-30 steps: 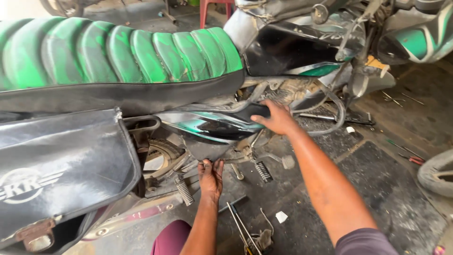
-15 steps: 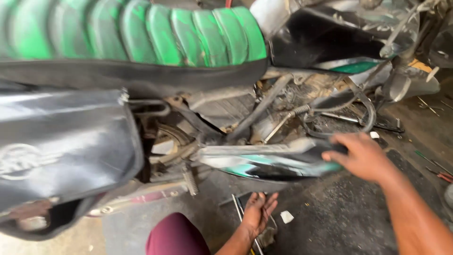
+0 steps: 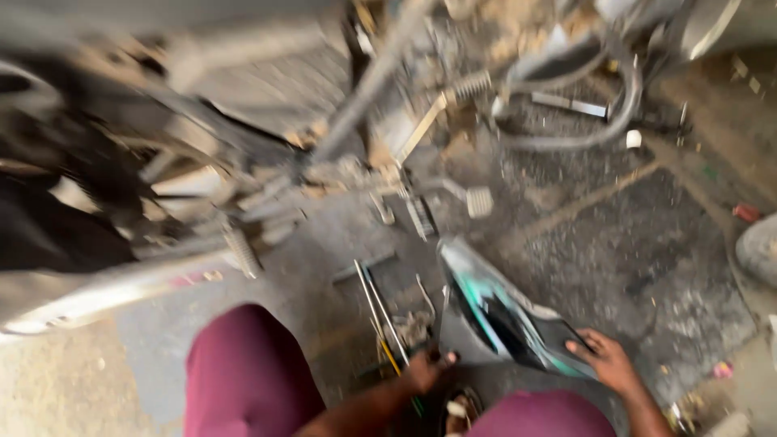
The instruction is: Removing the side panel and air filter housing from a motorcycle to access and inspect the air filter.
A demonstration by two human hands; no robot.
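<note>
A black and teal motorcycle side panel (image 3: 498,311) lies low over the dirty floor between my knees. My right hand (image 3: 605,362) grips its near right end. My left hand (image 3: 426,370) is at the panel's lower left edge, fingers curled beside several long metal tools (image 3: 379,311) lying on the ground. Whether the left hand holds the panel or a tool is blurred. The motorcycle frame (image 3: 267,174) with its exposed underside fills the upper left, motion-blurred.
My maroon-trousered knees (image 3: 247,376) sit at the bottom edge. A footpeg (image 3: 479,201) and springs hang from the bike's underside. A curved metal stand (image 3: 603,129) lies on the floor at upper right. A tyre edge (image 3: 761,247) shows at the far right.
The panel has come off the bike's side and down toward the floor near my knees. My view has tilted downward, away from the green seat. Both hands moved down with the panel.
</note>
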